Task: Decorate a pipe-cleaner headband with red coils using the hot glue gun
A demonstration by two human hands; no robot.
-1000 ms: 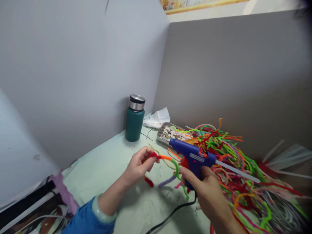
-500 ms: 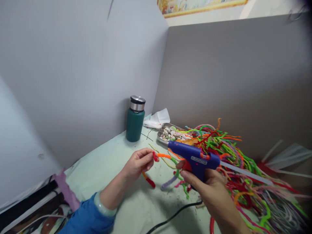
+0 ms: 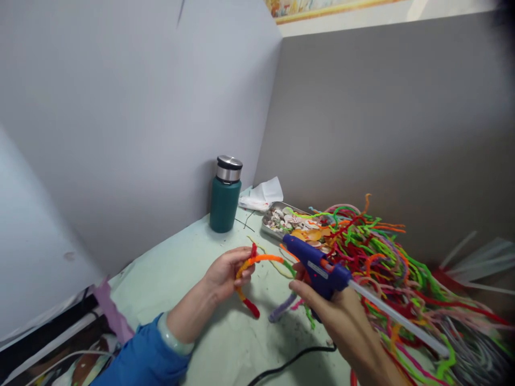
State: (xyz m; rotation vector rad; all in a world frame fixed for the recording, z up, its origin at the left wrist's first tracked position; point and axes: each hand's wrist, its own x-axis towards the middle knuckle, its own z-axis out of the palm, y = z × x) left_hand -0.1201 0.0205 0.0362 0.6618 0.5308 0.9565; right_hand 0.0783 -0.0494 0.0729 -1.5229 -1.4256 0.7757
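Pinching the fuzzy multicoloured strip (image 3: 267,258) near its red-and-orange crossing, your left hand (image 3: 223,274), in the head view, has its fingers closed together. From those fingertips the strip's orange stretch runs sideways towards your right hand (image 3: 341,316), bending down through green; your left is the nearer to the crossing. Your right hand is wrapped around the blue glue gun (image 3: 317,262), its nozzle slanting away and leftward, beyond the orange stretch; you can't tell whether they touch. The tangled stems (image 3: 386,257) lie to the right of your right hand.
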